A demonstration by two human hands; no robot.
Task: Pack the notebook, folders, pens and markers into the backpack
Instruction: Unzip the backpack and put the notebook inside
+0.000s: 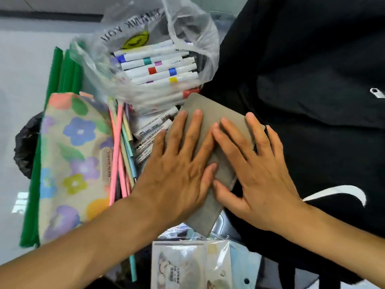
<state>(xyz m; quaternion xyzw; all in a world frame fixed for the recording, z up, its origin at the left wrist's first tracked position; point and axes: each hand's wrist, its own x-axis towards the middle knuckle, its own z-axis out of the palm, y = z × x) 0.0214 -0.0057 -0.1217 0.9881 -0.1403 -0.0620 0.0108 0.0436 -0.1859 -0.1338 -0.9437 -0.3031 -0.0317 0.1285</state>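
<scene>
Fingers of left hand (183, 163) | right hand (256, 170) | splayed flat (10 straight) | pressing grey notebook (210, 113)

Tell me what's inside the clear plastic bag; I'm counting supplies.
The plastic bag holds white markers with coloured bands: blue, teal, purple, red, yellow. More lie beneath them, blurred by the plastic, so no full count is possible.

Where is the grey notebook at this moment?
In the head view, the grey notebook lies centre frame under both flat hands, left hand and right hand, between the whiteboard markers and the black backpack.
</scene>
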